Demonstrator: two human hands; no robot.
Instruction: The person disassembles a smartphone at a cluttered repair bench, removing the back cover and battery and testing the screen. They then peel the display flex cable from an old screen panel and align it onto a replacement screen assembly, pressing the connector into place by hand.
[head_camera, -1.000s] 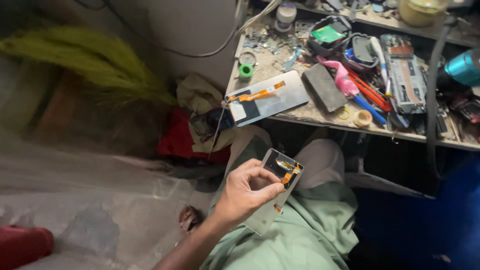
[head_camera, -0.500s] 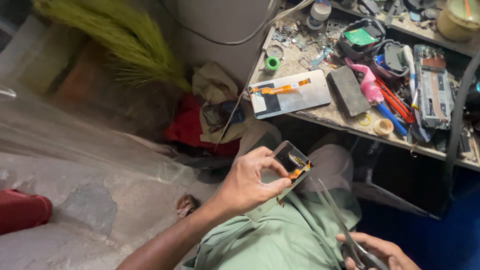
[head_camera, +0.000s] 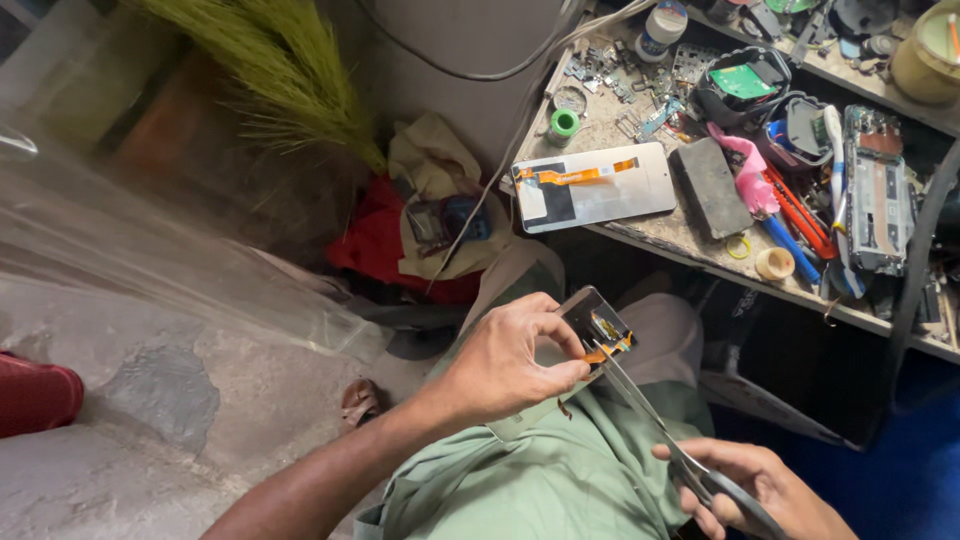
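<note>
Left hand (head_camera: 520, 360) is clamped around the phone screen panel (head_camera: 585, 330), thumb on top, fingers curled underneath, holding it tilted over the lap in the middle of the scene. Right hand (head_camera: 755, 485), near right corner, is closed through the handles of a pair of scissors (head_camera: 640, 405), and the blades run up to the panel's orange flex ribbon (head_camera: 610, 350), tips touching it. That's the change: a second ago only the left hand and the panel showed; half a second ago the right hand was creeping in from the bottom edge; now the blades have reached the ribbon. So, as I judge it, the work has moved from inspecting to trimming or lifting that ribbon.

Outward now. Under the hands, green trousers (head_camera: 540, 480). Far right, the cluttered workbench (head_camera: 700, 240): a second display panel (head_camera: 595, 185), pale, lying flat with its own orange strip, hanging just over the bench's left edge. Right of it a dark rectangular block (head_camera: 708, 185), then a pink tool (head_camera: 748, 170) and a red-handled one (head_camera: 795, 210). A small green reel (head_camera: 565, 125) sits far left on the bench, a white bottle (head_camera: 662, 28) behind it; its label is too small to make out. A yellow tub (head_camera: 928, 50) at the far right corner. Left, on the floor, a grass broom (head_camera: 270, 80) and a red cloth (head_camera: 375, 240).
</note>
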